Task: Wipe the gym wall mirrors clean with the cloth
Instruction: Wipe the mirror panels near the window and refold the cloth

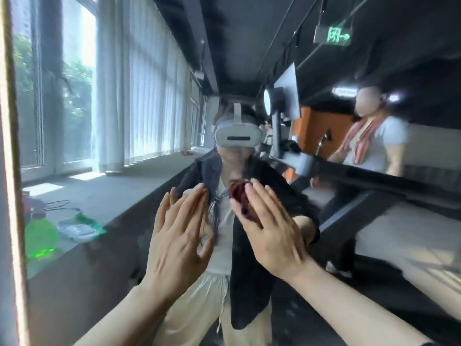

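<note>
The wall mirror (139, 245) fills almost the whole view and reflects me from the front. My right hand (270, 233) lies flat with straight fingers and presses a dark red cloth (240, 197) against the glass at chest height. The cloth shows bunched between the palm and the mirror. My left hand (177, 236) is just left of it, fingers straight and spread, held flat at the glass and holding nothing. Whether the left palm touches the mirror I cannot tell.
The mirror's pale frame edge (12, 171) runs down the far left. Reflected in the glass are a window ledge with a green bottle (40, 237) and a plastic packet (79, 227), curtained windows, a treadmill (374, 186) and another person (374, 143) at the right.
</note>
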{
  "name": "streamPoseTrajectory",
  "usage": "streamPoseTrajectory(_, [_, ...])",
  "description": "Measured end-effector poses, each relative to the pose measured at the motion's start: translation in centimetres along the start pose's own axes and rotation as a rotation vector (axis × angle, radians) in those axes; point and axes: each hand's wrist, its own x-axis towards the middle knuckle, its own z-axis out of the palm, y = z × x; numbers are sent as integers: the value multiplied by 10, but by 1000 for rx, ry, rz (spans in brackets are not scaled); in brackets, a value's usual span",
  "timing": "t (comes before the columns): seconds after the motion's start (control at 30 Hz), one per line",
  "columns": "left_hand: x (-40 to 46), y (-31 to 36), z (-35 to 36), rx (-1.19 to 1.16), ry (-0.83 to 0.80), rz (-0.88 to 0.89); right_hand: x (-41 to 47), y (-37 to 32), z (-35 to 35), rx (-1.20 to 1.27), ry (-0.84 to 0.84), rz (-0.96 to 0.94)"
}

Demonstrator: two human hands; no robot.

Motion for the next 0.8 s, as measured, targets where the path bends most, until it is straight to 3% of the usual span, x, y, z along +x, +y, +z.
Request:
streamPoseTrajectory(0.07, [-17,-8,1,-2,-30,-6,-23,-6,-6,28,-108,-200])
streamPoseTrajectory(0.13, [-25,-13,1,-12,-58,-3,-7,12,-13,-8,-135,-269])
streamPoseTrajectory(0.17, [-26,-13,0,-22,-62,-9,14,24,-15,-37,-69,-224])
streamPoseTrajectory(0.3, [-24,-6,4,-40,-65,-47,107,58,-20,70,243,304])
streamPoseTrajectory(0.33, [-25,-3,6,-54,-41,-55,115,53,-15,85,280,341])
streamPoseTrajectory(0.43, [-34,3,14,-112,19,-95,77,13,7,53,202,84])
streamPoseTrajectory(0.6, [-62,-8,17,-118,4,-139,-23,-27,-1,95,-221,-445])
streamPoseTrajectory(0.67, [-66,-12,14,-106,6,-131,2,-3,-4,41,-192,-523])
streamPoseTrajectory(0.7, [-64,-14,13,-103,12,-134,27,10,-3,4,-93,-446])
streamPoseTrajectory(0.8, [-58,-16,14,-96,38,-150,107,45,-2,-48,208,84])
